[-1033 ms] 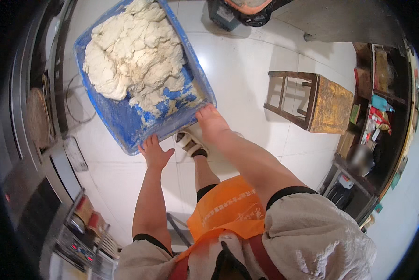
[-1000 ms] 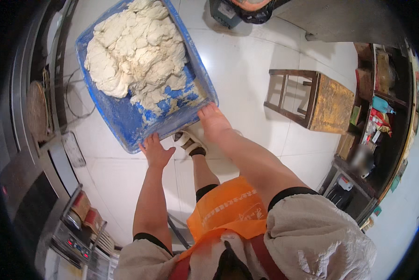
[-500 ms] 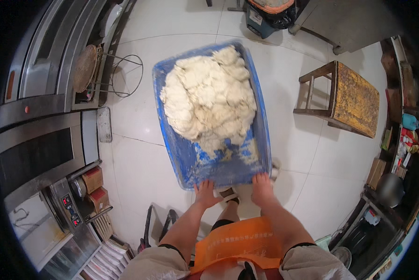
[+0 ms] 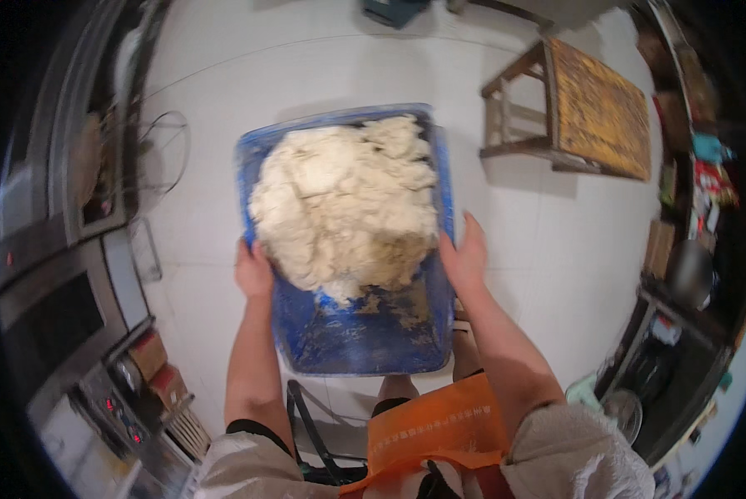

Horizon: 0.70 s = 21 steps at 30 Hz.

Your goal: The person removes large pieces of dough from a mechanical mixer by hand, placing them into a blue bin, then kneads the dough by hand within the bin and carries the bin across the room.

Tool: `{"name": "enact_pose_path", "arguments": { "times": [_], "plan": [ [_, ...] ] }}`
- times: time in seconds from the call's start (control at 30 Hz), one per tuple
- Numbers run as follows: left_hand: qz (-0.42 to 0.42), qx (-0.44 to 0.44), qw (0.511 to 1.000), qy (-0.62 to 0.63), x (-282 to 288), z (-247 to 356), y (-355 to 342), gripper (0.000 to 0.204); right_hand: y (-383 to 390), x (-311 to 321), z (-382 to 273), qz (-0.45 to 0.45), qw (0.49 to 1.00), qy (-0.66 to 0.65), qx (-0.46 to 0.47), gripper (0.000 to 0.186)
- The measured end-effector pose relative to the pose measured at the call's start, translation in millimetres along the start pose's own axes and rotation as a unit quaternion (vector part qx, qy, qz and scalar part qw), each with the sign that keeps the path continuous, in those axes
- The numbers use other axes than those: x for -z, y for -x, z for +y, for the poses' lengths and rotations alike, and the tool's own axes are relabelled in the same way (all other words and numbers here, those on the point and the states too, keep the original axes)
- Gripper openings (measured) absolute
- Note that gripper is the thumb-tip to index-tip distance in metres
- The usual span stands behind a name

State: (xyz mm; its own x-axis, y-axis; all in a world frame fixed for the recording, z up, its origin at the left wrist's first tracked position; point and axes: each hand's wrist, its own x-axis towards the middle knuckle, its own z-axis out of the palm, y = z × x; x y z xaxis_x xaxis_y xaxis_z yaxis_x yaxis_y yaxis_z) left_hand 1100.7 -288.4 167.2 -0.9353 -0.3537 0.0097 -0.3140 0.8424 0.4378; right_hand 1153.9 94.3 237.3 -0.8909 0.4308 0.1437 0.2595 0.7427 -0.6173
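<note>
A blue rectangular tub [image 4: 360,362] stands before my legs, its near end by my feet. A big lumpy mass of pale dough [image 4: 348,195] fills its far and middle part, with smears on the bare near floor of the tub. My left hand [image 4: 254,270] is closed at the left rim, thumb uppermost. At the right rim is my right hand [image 4: 466,256], its thumb against the edge and its fingers stretched apart along the outside. Slight blur softens both hands. Whether the tub touches the floor I cannot tell.
A worn yellow-topped wooden stool [image 4: 602,108] stands at the far right. Ovens [image 4: 57,316] line the left, with a wire stand [image 4: 169,154] by them. Cluttered shelves [image 4: 681,274] run along the right. A black-framed object [image 4: 315,441] lies near my left leg.
The tub has come nearer to me. Both hands have left its near edge and moved forward to its two side rims. The view has shifted, so the stool sits higher and further left.
</note>
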Motion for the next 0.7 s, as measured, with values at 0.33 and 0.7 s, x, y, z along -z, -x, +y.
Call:
{"name": "enact_pose_path", "arguments": {
  "times": [0.33,0.7],
  "plan": [
    [0.02,0.007,0.983,-0.183,-34,-9,-26,0.046,-28,-51,45,-0.075,0.994,0.02,-0.08,0.026],
    [-0.192,0.086,0.964,-0.162,-37,-96,-124,0.057,-41,-46,50,-0.084,0.99,-0.087,-0.079,0.021]
  ]
}}
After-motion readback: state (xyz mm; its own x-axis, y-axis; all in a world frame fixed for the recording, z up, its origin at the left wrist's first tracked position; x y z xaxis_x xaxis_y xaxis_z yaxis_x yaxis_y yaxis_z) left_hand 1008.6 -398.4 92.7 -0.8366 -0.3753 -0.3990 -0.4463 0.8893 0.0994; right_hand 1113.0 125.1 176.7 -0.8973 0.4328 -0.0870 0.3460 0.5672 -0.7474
